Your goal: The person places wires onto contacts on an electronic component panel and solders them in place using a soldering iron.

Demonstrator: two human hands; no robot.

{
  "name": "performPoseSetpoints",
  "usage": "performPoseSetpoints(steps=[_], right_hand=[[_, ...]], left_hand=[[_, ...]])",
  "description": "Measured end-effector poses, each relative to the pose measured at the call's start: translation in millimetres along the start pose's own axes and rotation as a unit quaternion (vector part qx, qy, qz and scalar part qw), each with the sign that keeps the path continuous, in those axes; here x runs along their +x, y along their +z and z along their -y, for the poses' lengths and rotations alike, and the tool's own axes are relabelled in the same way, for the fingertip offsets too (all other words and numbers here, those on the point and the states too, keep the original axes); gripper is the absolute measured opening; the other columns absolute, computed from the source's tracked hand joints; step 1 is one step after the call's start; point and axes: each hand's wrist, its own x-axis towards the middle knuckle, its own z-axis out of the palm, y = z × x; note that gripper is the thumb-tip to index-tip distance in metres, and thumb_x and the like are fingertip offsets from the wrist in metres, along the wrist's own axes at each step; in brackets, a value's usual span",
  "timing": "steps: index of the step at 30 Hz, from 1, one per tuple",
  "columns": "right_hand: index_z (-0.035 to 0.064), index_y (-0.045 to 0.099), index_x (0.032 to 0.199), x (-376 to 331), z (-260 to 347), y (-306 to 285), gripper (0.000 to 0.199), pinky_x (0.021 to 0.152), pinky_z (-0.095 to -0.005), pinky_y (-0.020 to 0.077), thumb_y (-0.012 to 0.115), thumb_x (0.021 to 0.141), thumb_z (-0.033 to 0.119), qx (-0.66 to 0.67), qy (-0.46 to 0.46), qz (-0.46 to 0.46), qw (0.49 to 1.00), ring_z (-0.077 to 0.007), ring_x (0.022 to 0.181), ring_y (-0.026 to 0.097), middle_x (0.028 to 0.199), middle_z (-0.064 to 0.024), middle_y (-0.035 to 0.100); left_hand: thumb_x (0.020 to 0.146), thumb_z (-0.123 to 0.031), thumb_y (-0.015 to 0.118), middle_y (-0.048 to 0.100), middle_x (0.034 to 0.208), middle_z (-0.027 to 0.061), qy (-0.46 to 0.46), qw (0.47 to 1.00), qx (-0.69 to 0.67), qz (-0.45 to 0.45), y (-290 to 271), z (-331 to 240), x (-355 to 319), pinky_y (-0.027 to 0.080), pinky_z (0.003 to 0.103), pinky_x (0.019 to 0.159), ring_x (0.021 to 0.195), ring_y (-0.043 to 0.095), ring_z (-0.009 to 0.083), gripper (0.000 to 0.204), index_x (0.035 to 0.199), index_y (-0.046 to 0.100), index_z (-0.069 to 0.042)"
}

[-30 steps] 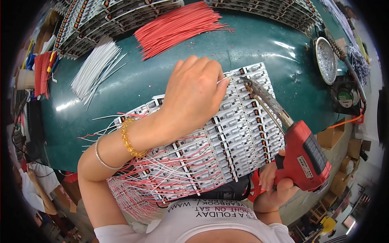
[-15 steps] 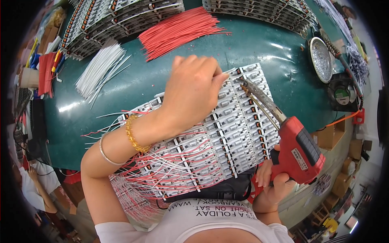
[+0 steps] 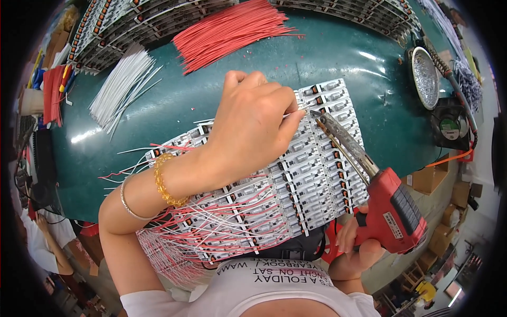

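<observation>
Circuit boards (image 3: 296,179), small white strips laid side by side in overlapping rows, cover the green table (image 3: 338,58) straight in front of me, and both my hands work at their upper right corner. My left hand (image 3: 253,124) lies knuckles up on the boards with its fingers curled in, pinching a thin white wire (image 3: 297,112) between the fingertips; the wire's end pokes out to the right, just beside the tip of the soldering gun (image 3: 369,182). My right hand (image 3: 356,248) is closed around the red grip of that gun low at the right edge of the boards, and its long metal barrel slants up and left over the rows until its point comes close to the wire; whether they touch I cannot tell. On my left wrist sit a yellow bead bracelet (image 3: 163,182) and a thin silver bangle (image 3: 128,199). Red and white leads fan out from the lower left rows toward my chest. Farther up the table lie a bundle of red wires (image 3: 232,31) and, to its left, a bundle of white wires (image 3: 124,87). Stacks of more boards (image 3: 132,21) line the far edge. Off to the right stand a round metal dish (image 3: 425,76) and a small black fan (image 3: 449,127)
</observation>
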Motion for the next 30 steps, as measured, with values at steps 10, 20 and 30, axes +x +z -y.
performPoseSetpoints(steps=[10,20,30], right_hand=[[-0.0088,0.042,0.118,-6,4,4,0.074,0.039,-0.0248,0.0389,0.064,0.080,0.050,0.013,-0.002,-0.021,1.000,-0.0117,0.038,0.043,0.047,-0.0007,0.044],[-0.0111,0.037,0.124,-2,3,9,0.082,0.037,-0.0220,0.0367,0.059,0.081,0.055,0.025,-0.052,-0.032,0.998,-0.0094,0.035,0.040,0.045,0.0008,0.042],[-0.0108,0.036,0.124,-20,-3,-15,0.085,0.037,-0.0218,0.0367,0.060,0.079,0.058,0.027,-0.016,-0.012,0.999,-0.0104,0.035,0.041,0.044,0.0003,0.043]], left_hand=[[0.074,-0.010,0.070,0.053,0.063,0.0029,0.034,0.998,0.051,-0.025,3,-3,-2,0.033,0.036,0.073,0.066,0.048,0.0211,0.015,0.068,0.056,-0.007],[0.074,-0.012,0.069,0.057,0.062,0.0055,0.042,0.998,0.051,-0.019,-2,-5,2,0.036,0.036,0.073,0.064,0.051,0.0228,0.014,0.065,0.059,-0.007],[0.077,-0.008,0.069,0.061,0.066,0.0063,-0.176,0.968,-0.170,0.063,-16,-21,3,0.040,0.027,0.061,0.060,0.054,0.0158,0.010,0.074,0.065,0.000]])
